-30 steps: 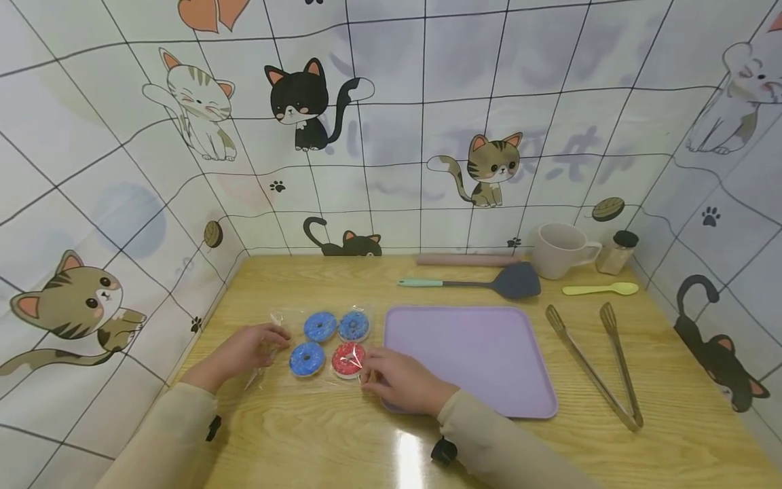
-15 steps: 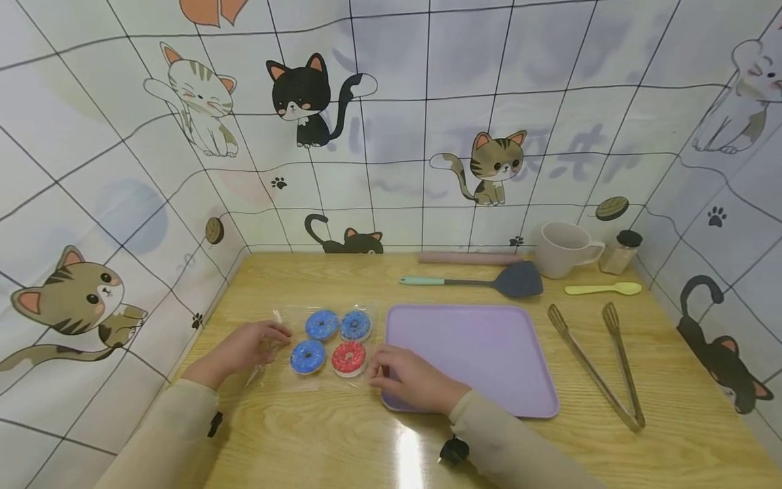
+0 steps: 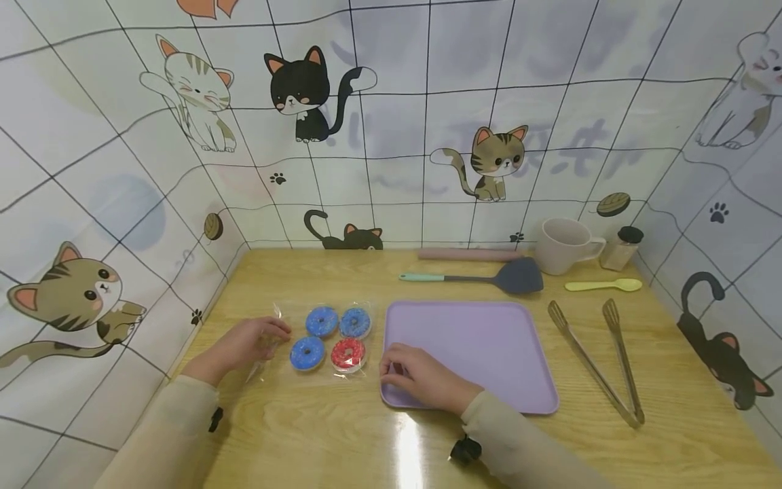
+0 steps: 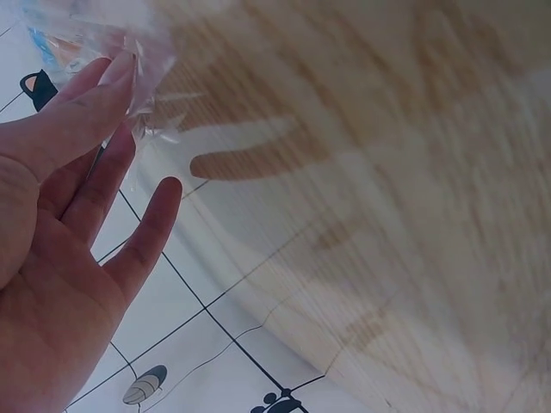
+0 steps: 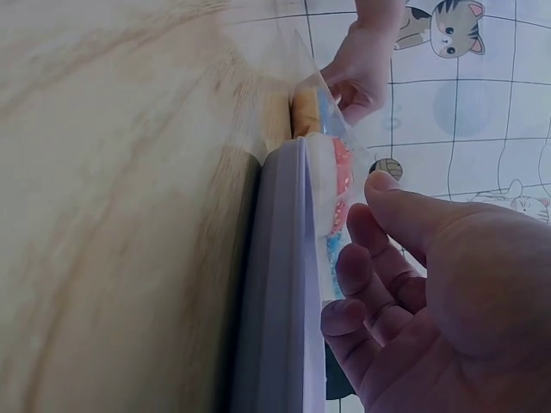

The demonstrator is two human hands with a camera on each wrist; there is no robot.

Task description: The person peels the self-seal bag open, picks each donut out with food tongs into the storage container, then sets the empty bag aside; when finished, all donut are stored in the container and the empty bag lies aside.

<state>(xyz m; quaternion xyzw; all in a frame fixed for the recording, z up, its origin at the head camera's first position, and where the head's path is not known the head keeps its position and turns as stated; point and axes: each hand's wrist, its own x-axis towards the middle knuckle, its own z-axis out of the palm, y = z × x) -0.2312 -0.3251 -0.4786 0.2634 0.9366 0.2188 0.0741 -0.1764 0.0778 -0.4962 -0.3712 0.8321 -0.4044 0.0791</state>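
Note:
In the head view, a clear plastic bag (image 3: 287, 373) lies flat on the table with three blue donuts (image 3: 307, 354) and one red donut (image 3: 348, 354) in it. My left hand (image 3: 247, 345) pinches the bag's left end; the left wrist view shows crinkled plastic (image 4: 153, 64) between thumb and fingers. Over the left edge of a lilac tray (image 3: 470, 339) hovers my right hand (image 3: 427, 379), just right of the bag. Its fingers (image 5: 353, 267) are loosely curled and hold nothing in the right wrist view.
Metal tongs (image 3: 595, 367) lie spread right of the tray. Behind it are a spatula (image 3: 516, 276), a rolling pin (image 3: 467, 255), a mug (image 3: 562, 248), a black-lidded jar (image 3: 620, 250) and a yellow spoon (image 3: 601, 285). Cat-print walls (image 3: 397, 136) enclose the table.
My right hand has let go of the bag's right end and moved right, over the tray's edge. The left hand stays at the bag's left end.

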